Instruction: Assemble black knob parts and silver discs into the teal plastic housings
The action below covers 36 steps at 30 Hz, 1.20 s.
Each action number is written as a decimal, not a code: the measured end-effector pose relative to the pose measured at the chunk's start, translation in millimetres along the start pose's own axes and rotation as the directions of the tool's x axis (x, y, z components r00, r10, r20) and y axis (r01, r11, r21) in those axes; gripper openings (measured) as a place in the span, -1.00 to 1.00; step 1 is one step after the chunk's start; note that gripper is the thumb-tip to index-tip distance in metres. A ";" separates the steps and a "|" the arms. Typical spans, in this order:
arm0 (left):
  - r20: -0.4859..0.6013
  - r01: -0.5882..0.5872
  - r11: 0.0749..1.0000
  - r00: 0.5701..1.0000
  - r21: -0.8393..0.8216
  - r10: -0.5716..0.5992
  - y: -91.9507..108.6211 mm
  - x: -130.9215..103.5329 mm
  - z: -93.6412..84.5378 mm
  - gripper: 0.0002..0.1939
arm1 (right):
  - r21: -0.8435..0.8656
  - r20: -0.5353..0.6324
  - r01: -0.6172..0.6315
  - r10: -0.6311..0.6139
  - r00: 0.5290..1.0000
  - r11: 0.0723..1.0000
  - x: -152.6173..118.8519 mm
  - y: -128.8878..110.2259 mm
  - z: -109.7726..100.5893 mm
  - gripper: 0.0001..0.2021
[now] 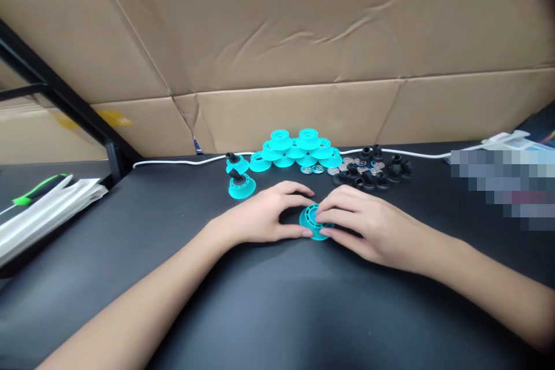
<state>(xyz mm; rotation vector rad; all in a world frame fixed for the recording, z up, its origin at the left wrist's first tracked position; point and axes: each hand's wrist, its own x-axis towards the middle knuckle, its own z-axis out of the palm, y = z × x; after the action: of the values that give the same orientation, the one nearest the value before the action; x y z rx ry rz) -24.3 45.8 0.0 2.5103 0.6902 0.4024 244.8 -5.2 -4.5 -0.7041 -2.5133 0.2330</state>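
Note:
On the black tabletop in front of me sits a turquoise plastic flared base [309, 224], wide at the bottom, with a slotted ring on top. My left hand [277, 208] grips its left side between thumb and fingers. From the right, my right hand [364, 222] closes on it, fingertips at the ring's opening and thumb by the near rim. Those fingertips hide part of the opening, so I cannot tell if a small part is in there. To the left stand two similar bases, one nearer [243, 188] and one behind [236, 166], each with a black fitting on top.
At the back, more turquoise bases [297, 150] are stacked. Right of them lie several silver discs [333, 171] and black fittings [381, 179]. A white cable [182, 162] runs before the cardboard wall [303, 110]. White packets [56, 208] and a green-black handled tool [41, 189] lie left.

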 end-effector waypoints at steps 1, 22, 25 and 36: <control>-0.002 -0.002 1.000 1.000 0.002 0.002 -0.2 0.0 0.2 -0.49 | -0.021 0.009 0.001 -0.001 1.000 1.000 0.3 -1.8 -0.7 -0.81; -0.001 0.000 1.000 1.000 0.021 0.000 -0.3 -0.6 0.9 -0.49 | -0.095 -0.026 -0.170 0.168 0.985 0.981 -12.1 36.8 10.1 -0.74; -0.006 0.001 1.000 1.000 0.014 -0.001 -0.2 -1.1 1.0 -0.49 | -0.064 0.016 -0.159 0.160 0.987 0.985 -10.3 36.2 7.0 -0.78; 0.008 0.012 0.999 1.000 0.034 -0.012 2.8 -0.6 0.1 -0.48 | 0.049 -0.215 -0.122 0.129 0.968 0.991 -2.2 24.7 -2.1 -0.83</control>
<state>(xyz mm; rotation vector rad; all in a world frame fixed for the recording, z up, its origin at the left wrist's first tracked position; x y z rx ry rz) -23.6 43.4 1.4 2.5370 0.7139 0.3792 258.3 14.7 -10.9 -0.8292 -2.2552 0.2308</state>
